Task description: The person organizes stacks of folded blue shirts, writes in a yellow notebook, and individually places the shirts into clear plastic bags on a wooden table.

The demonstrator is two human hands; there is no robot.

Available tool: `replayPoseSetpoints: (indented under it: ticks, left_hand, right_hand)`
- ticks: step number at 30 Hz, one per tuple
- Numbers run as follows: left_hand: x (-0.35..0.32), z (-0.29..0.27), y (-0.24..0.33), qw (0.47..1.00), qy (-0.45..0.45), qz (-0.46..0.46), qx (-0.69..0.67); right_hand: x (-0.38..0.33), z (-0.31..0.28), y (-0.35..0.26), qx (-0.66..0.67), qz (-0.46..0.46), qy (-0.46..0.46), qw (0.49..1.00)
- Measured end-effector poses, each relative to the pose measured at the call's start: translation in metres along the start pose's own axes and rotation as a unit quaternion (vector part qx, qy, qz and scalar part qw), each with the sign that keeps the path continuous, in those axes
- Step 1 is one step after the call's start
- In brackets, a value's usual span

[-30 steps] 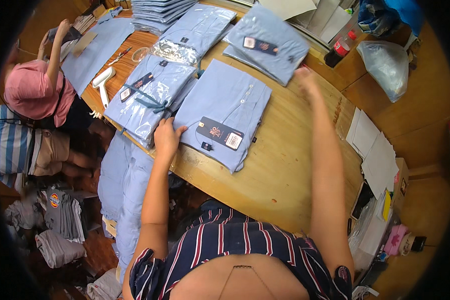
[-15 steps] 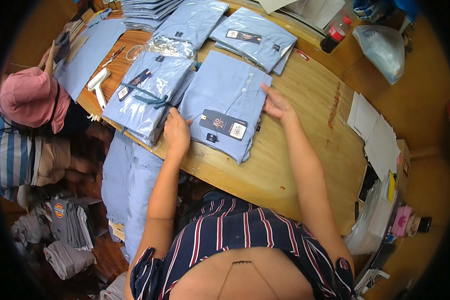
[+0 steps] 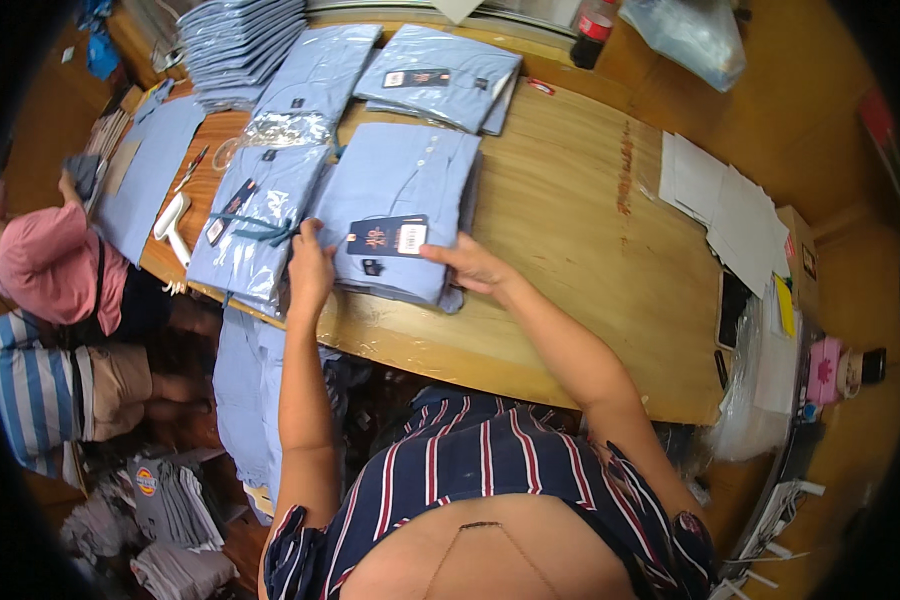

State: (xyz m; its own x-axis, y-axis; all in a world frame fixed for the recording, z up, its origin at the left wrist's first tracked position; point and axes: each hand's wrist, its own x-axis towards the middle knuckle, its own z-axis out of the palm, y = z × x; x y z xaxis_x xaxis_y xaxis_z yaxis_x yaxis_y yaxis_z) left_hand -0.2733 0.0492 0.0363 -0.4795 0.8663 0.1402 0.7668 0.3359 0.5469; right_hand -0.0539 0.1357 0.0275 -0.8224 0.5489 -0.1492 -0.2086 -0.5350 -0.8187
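Observation:
A folded light blue shirt (image 3: 395,175) lies in front of me on the table, seemingly atop more blue fabric. Its dark hang tag (image 3: 385,236) with a white label rests near its lower edge. My left hand (image 3: 311,262) is closed at the shirt's left side, its fingertips partly hidden. On the opposite side, my right hand (image 3: 473,266) grips the edge, thumb on top beside the tag and fingers underneath. Touching distance from my left hand is a plastic-bagged blue shirt stack (image 3: 300,180), with a teal strip (image 3: 260,228) across it.
Bagged shirts (image 3: 440,65) lie farther back beside a tall shirt pile (image 3: 240,50). A white tagging gun-like tool (image 3: 173,228) and scissors (image 3: 192,168) sit left. A cola bottle (image 3: 592,32) stands behind; papers (image 3: 715,185) lie right. Another person (image 3: 55,265) works at left.
My right hand has moved from the shirt's upper right edge down to its lower right, near the tag. The left hand stays at the left side. The whole view has shifted.

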Motion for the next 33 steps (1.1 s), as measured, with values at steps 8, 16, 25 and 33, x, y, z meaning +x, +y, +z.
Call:
replayPoseSetpoints:
  ticks: [8, 16, 25, 33]
  left_hand:
    - [-0.011, -0.026, 0.049, 0.978, 0.109, 0.165, -0.072]
    - [-0.132, 0.045, 0.146, 0.957, -0.007, 0.156, -0.243]
    - [-0.159, 0.078, 0.19, 0.939, -0.108, 0.306, 0.11]
    - [-0.163, 0.122, 0.232, 0.861, -0.3, 0.395, 0.111]
  right_hand:
    - [-0.028, -0.003, -0.024, -0.091, -0.13, 0.045, 0.986]
    - [-0.231, -0.052, -0.05, -0.15, -0.071, 0.19, 0.968]
    - [-0.361, -0.09, -0.015, -0.353, -0.015, 0.529, 0.772]
    - [-0.541, -0.152, -0.059, -0.527, 0.161, 0.773, 0.315]
